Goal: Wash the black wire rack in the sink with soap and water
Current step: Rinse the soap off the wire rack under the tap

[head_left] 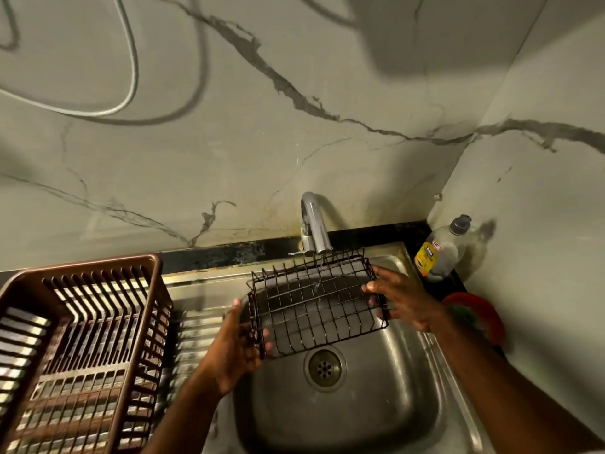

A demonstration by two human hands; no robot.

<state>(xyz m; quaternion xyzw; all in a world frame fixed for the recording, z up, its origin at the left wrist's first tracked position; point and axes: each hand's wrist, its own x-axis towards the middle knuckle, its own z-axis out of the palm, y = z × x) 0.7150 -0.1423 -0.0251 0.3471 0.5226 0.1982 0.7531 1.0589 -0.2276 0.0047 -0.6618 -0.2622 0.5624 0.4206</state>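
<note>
The black wire rack [316, 301] hangs over the steel sink [412, 401], held level just under the tap spout [316, 229]. A thin stream of water falls from the spout through its grid. My left hand [240, 347] grips the rack's near-left corner. My right hand [404, 301] holds the rack's right edge with its fingers curled around the wires. The sink's drain [324, 367] shows below the rack's front edge. A clear soap bottle [440, 249] with a yellow label stands on the dark counter at the back right corner.
A brown plastic dish drainer [82, 352] fills the draining board to the left of the sink. A red and green scrubber [474, 314] lies on the counter at the right. Marble-patterned walls close in behind and to the right.
</note>
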